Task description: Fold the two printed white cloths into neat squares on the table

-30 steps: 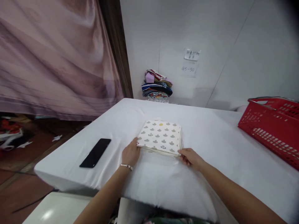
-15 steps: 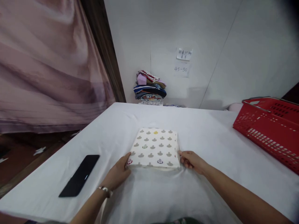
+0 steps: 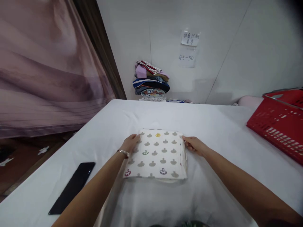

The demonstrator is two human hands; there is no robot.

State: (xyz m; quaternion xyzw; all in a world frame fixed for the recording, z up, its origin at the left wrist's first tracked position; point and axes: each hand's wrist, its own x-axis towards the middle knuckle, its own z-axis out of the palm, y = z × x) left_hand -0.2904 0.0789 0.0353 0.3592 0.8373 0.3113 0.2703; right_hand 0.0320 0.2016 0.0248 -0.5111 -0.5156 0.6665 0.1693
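A folded white cloth [image 3: 156, 157] printed with grey mushroom-like shapes, a few of them outlined in colour, lies in a thick square on the white-covered table. At its far left edge is my left hand [image 3: 130, 144], with a bracelet on the wrist. The fingertips of that hand close on the cloth's edge, partly hidden behind the hand. My right hand [image 3: 194, 145] pinches the far right corner, its other fingers curled under. Layered edges of the cloth show along its right side.
A black phone-like slab [image 3: 72, 188] lies on the table [image 3: 106, 126] at the left. On the right stands a red plastic basket [image 3: 281, 123]. Behind the table's far edge rises a pile of folded fabrics [image 3: 151, 82] against the wall. A pink curtain [image 3: 47, 63] hangs at left.
Both hands have slid away from me along the cloth's sides, from the near part to the far corners. The view has shifted slightly, and the cloth appears a little larger and nearer.
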